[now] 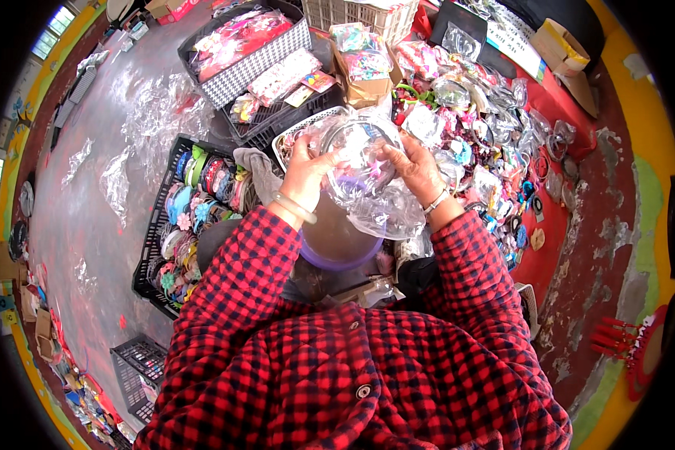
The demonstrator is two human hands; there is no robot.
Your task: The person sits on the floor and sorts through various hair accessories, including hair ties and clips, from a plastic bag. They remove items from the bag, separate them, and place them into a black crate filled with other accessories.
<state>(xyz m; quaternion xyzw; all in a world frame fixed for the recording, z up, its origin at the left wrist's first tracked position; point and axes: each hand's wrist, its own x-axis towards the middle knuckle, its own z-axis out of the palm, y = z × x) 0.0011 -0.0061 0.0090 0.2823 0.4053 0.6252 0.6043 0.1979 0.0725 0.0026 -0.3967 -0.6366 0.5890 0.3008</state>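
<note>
Between my hands is a clear plastic bag (pixel 382 214) with round, dark hoops showing through it, which look like headbands. My left hand (pixel 307 176) grips its left side, the thumb laid across the front. On its right side my right hand (pixel 418 172) is closed, fingers bent onto the plastic. Below the bag stands a basin with a purple rim (pixel 337 264), partly hidden by it. A black crate (pixel 148 259) packed with colourful headbands (pixel 184 217) sits to my left. A grey cloth (pixel 259 174) hangs over its edge near my left wrist.
A large pile of bagged hair accessories (pixel 495 142) spreads on red sheeting at the right. Ahead are a patterned bin (pixel 259 67) of packets and a cardboard box (pixel 364 90). Loose plastic wrap (pixel 116 184) lies on the floor at left, and another black crate (pixel 136 367) stands nearer.
</note>
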